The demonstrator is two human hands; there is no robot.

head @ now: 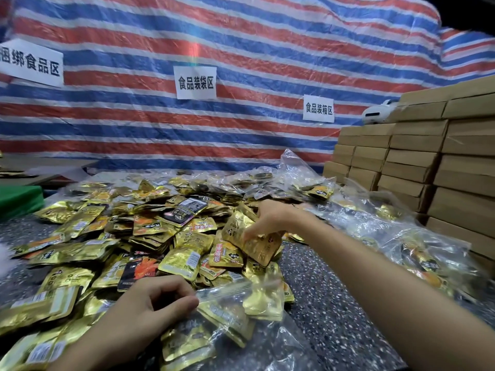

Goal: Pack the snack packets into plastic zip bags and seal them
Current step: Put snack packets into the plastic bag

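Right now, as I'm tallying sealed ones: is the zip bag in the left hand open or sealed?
Probably open: the left hand pinches the zip bag at its mouth, snack packets inside, while the right hand grips more.

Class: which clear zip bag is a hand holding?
The nearest zip bag, its rim pinched by the left hand; the other bags, heaped at right, lie unheld.

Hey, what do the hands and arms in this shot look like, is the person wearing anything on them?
Nothing is worn on either. The left hand and right hand are bare: no gloves, rings or bracelets show. The left forearm and right forearm are bare too, with no sleeve, watch or band in view as far as the frame's edge.
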